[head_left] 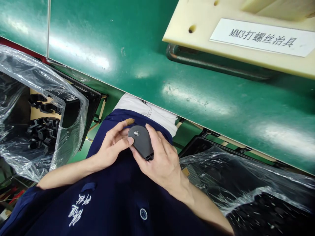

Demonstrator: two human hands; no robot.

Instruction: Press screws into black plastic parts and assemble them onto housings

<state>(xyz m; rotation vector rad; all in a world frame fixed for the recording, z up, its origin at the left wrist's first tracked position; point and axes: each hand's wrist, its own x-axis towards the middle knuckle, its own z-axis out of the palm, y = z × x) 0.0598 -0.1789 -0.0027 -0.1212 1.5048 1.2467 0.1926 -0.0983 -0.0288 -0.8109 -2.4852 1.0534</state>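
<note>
Over my lap, in front of the table edge, both hands hold a dark grey, teardrop-shaped plastic part (140,141). A round silver spot sits near its rounded end. My left hand (115,142) pinches the rounded end, thumb on the upper face; a brownish covering wraps one fingertip. My right hand (159,155) grips the opposite, narrower end between thumb and fingers. The underside of the part is hidden, and its exact kind does not show.
A green-topped table (137,65) spans the front. On it stands a cream fixture plate (187,19) with a printed label (263,37). At left, a plastic-lined bin (71,108) holds black clamp-like parts (45,131); another lined bin (216,160) at right holds many dark pieces (270,213).
</note>
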